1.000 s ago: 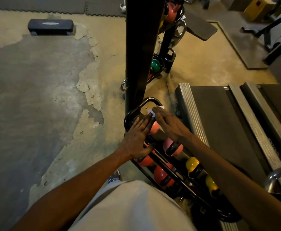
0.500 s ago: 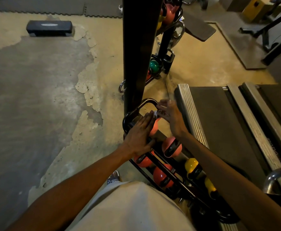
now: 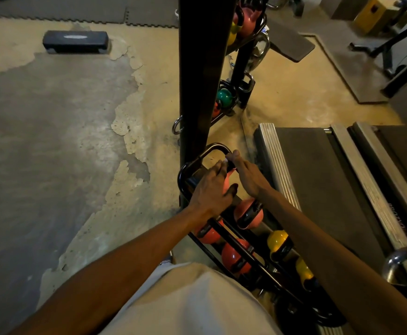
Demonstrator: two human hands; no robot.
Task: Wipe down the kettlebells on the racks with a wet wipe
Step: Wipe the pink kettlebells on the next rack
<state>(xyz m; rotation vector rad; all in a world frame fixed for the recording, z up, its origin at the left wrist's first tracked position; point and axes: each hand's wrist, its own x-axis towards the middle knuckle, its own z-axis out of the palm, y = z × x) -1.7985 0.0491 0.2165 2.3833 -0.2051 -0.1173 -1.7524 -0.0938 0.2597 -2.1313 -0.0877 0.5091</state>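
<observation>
Low black tube rack (image 3: 218,232) holds 4 pink kettlebells, 2 yellow. L hand (image 3: 213,189) flat on end pink kettlebell (image 3: 229,181); R hand (image 3: 247,175) pinches white wet wipe (image 3: 226,161).

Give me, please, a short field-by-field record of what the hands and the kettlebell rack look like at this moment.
setting: gym floor, low black kettlebell rack beside a treadmill
left hand: fingers spread over the pink kettlebell at the rack's end
right hand: pinching a small white wet wipe at that kettlebell's far side
other kettlebells in rack: pink/red and yellow ones nearer the person, e.g. yellow kettlebell
background: green kettlebell on a further rack, black step platform
unclear: exactly where the wipe touches
</observation>
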